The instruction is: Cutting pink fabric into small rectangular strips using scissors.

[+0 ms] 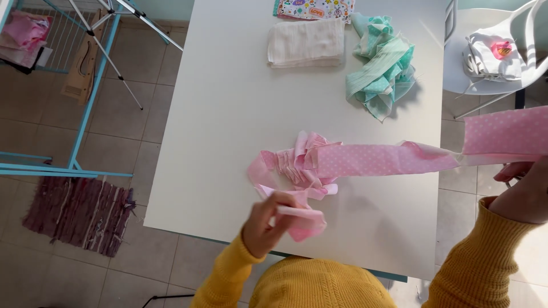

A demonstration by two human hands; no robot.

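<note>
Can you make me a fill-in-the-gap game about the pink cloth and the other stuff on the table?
1. The long strip stretched between the two hands is pink with white ____.
2. The left hand pinches a ____ piece of cloth.
3. The crumpled cloth at the table's far side is mint ____.
4. The person's sleeves are ____.

Missing words: dots, pink, green, yellow

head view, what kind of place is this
Probably a room at home used for sewing or laundry: a white table with folded cloth, a drying rack on the tiled floor, and a rag rug.
</note>
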